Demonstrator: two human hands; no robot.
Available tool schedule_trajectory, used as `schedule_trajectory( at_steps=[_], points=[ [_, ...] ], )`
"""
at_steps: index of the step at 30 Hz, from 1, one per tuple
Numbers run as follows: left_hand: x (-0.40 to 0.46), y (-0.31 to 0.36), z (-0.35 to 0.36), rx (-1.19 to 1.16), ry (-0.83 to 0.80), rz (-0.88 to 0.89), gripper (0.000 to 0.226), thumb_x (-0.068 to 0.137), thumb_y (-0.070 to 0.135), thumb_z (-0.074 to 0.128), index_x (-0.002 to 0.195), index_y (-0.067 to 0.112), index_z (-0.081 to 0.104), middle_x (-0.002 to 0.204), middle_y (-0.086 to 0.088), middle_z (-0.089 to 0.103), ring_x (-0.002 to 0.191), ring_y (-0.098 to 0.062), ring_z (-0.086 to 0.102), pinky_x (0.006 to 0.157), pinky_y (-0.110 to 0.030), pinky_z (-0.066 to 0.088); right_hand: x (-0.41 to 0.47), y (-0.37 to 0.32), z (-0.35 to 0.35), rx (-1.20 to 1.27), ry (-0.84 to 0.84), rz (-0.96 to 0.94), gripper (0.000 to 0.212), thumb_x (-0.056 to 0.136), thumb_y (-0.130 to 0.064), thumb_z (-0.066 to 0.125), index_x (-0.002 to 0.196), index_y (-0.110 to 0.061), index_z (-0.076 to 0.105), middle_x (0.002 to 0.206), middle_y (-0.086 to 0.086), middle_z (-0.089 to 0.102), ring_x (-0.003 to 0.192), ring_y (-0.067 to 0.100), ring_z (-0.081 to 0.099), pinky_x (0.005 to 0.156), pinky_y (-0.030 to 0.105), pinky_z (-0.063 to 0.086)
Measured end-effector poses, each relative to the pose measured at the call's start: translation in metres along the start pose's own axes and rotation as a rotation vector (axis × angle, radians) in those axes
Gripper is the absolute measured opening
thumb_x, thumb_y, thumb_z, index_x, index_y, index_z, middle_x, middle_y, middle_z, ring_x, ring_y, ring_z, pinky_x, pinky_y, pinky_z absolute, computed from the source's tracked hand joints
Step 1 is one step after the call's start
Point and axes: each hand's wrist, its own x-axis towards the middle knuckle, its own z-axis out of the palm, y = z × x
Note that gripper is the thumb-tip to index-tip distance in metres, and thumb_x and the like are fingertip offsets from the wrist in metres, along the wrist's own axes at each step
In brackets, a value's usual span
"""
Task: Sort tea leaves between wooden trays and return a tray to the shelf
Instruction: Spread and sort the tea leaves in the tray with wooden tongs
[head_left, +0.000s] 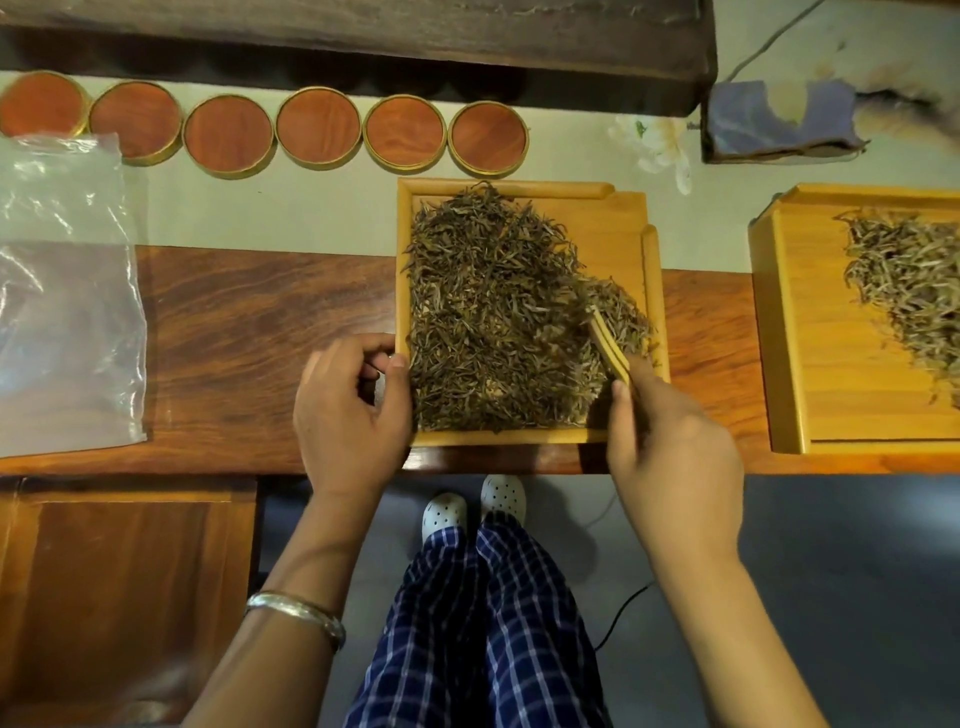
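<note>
Tea leaves (488, 322) fill the middle wooden tray (631, 244), a dark, loose heap spread over most of its floor, with the far right corner left bare. Going from the left of the bench (234, 322): a clear plastic bag (62, 291) lies flat at the edge, and behind it a row of six round wood-topped lids (317, 127) with brass-coloured rims runs along the back. The left hand (350, 410) sits at the tray's near left corner, its fingers (397, 364) curled, thumb and forefinger pinched together just at the tray's left rim — whether they hold a leaf I cannot tell. A silver bangle (298, 616) circles that wrist. The right hand (670, 452) grips bamboo tongs (608, 343), fingers closed around the handle, the tips pushed into the leaves near the tray's right side. Farther right, well apart, a second wooden tray (789, 332) holds a paler, thinner scatter of leaves (914, 280) towards its right part. Behind, a bluish cloth (774, 122) lies crumpled.
</note>
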Motion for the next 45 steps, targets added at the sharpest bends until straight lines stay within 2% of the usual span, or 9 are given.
schedule_trajectory(
  at_steps=[7,12,18,23,29,33,39,42,45],
  points=[
    [0.000,-0.001,0.000,0.022,-0.018,-0.023,0.013,0.088,0.021,0.057,0.095,0.014,0.066,0.080,0.004,0.058,0.079,-0.016,0.049,0.068,-0.023,0.030,-0.014,0.012,-0.012,-0.008,0.021,0.011,0.033,0.095,-0.020,0.053,0.125,-0.013,0.062,0.082,0.005,0.069,0.058,0.022,0.059,0.044,0.015,0.021],
    [0.000,0.001,-0.001,0.035,-0.017,-0.032,0.014,0.088,0.019,0.057,0.094,0.011,0.066,0.080,0.005,0.055,0.078,-0.014,0.045,0.068,-0.021,0.027,-0.026,0.020,-0.009,-0.051,-0.047,0.090,0.030,0.095,-0.023,0.051,0.122,-0.017,0.063,0.086,0.006,0.070,0.064,0.028,0.063,0.050,0.023,0.031],
    [0.001,0.001,0.000,0.039,-0.016,-0.031,0.015,0.089,0.020,0.056,0.093,0.010,0.066,0.079,-0.002,0.060,0.078,-0.019,0.049,0.067,-0.023,0.029,-0.038,0.017,-0.013,-0.040,-0.066,0.003,0.035,0.093,-0.026,0.050,0.124,-0.016,0.062,0.078,0.003,0.067,0.053,0.023,0.059,0.042,0.024,0.035],
    [0.001,0.000,-0.001,0.036,-0.012,-0.031,0.015,0.088,0.020,0.056,0.092,0.009,0.065,0.078,-0.004,0.061,0.077,-0.023,0.051,0.067,-0.025,0.030,-0.044,0.019,-0.012,-0.080,-0.098,0.020,0.034,0.092,-0.026,0.050,0.121,-0.014,0.064,0.081,0.006,0.070,0.051,0.025,0.062,0.043,0.022,0.031],
    [0.001,0.002,-0.001,0.025,-0.012,-0.025,0.014,0.088,0.019,0.056,0.092,0.010,0.066,0.079,0.005,0.055,0.078,-0.015,0.046,0.068,-0.022,0.029,-0.045,0.025,-0.016,-0.079,-0.066,0.063,0.031,0.092,-0.024,0.052,0.118,-0.016,0.066,0.073,0.005,0.066,0.049,0.028,0.058,0.045,0.022,0.030],
    [0.000,0.001,-0.002,0.024,-0.006,-0.019,0.012,0.088,0.019,0.056,0.091,0.011,0.064,0.079,0.007,0.053,0.078,-0.014,0.045,0.068,-0.021,0.028,-0.043,0.025,-0.019,-0.079,-0.075,0.093,0.031,0.093,-0.024,0.052,0.119,-0.015,0.065,0.075,0.008,0.067,0.050,0.030,0.059,0.045,0.023,0.032],
    [0.001,0.000,-0.001,0.005,-0.005,-0.025,0.012,0.087,0.022,0.056,0.088,0.013,0.063,0.077,0.007,0.054,0.077,-0.013,0.045,0.066,-0.021,0.027,-0.014,-0.002,-0.019,-0.023,-0.035,-0.009,0.030,0.097,-0.024,0.049,0.121,-0.014,0.063,0.078,0.004,0.066,0.056,0.021,0.056,0.046,0.011,0.019],
    [0.001,0.000,-0.001,-0.015,-0.002,-0.016,0.015,0.087,0.024,0.055,0.091,0.015,0.065,0.078,0.009,0.054,0.077,-0.011,0.044,0.067,-0.021,0.028,0.012,-0.024,-0.003,-0.012,-0.035,-0.096,0.030,0.098,-0.023,0.047,0.122,-0.012,0.061,0.080,0.005,0.067,0.058,0.024,0.060,0.042,0.019,0.026],
    [0.001,0.000,0.000,-0.018,-0.002,-0.013,0.014,0.087,0.023,0.055,0.091,0.015,0.066,0.078,0.009,0.054,0.076,-0.010,0.044,0.067,-0.020,0.028,0.034,-0.042,0.015,-0.013,-0.043,-0.154,0.034,0.099,-0.026,0.042,0.125,-0.013,0.060,0.085,0.007,0.068,0.065,0.026,0.063,0.048,0.026,0.039]
  ],
)
